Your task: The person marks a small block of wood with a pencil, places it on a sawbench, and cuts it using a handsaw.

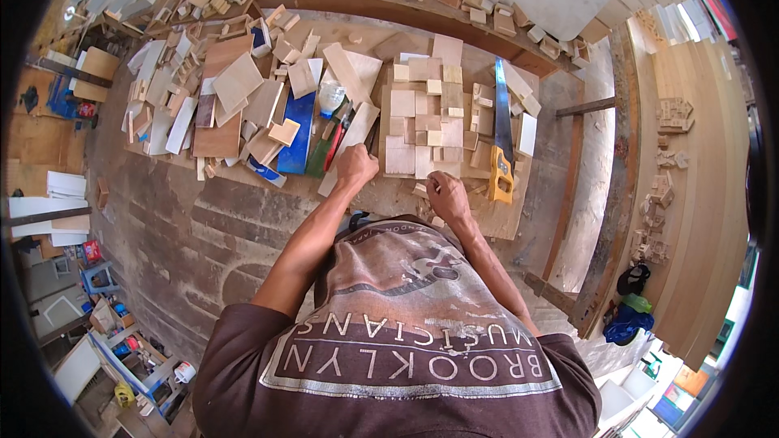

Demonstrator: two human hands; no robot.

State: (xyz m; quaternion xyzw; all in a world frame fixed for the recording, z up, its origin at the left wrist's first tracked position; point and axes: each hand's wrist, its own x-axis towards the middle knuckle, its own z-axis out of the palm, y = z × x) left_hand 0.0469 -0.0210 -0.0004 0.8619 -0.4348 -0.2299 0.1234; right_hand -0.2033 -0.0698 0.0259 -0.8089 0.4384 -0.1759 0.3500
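Observation:
My left hand point(357, 165) is closed at the front edge of the workbench, beside a pale wooden strip point(359, 123). A thin dark piece shows just past its fingers, and I cannot make out what the hand holds. My right hand point(448, 196) is also closed, nearer to me, with its fingers pinched together. A small pale wood piece point(421, 191) lies by its fingertips; whether they grip anything is hidden. Ahead, between the hands, flat wooden pieces with small blocks on top point(426, 118) form a rectangular layout. To its right lies a handsaw point(502, 126) with a yellow handle.
Wood offcuts point(235, 85) are heaped on the bench's left side, around a blue board point(297, 131) and a clear plastic bottle point(330, 98). Small wooden pieces line a back shelf point(365, 2). Long planks point(708, 162) stand at right, carrying more small pieces.

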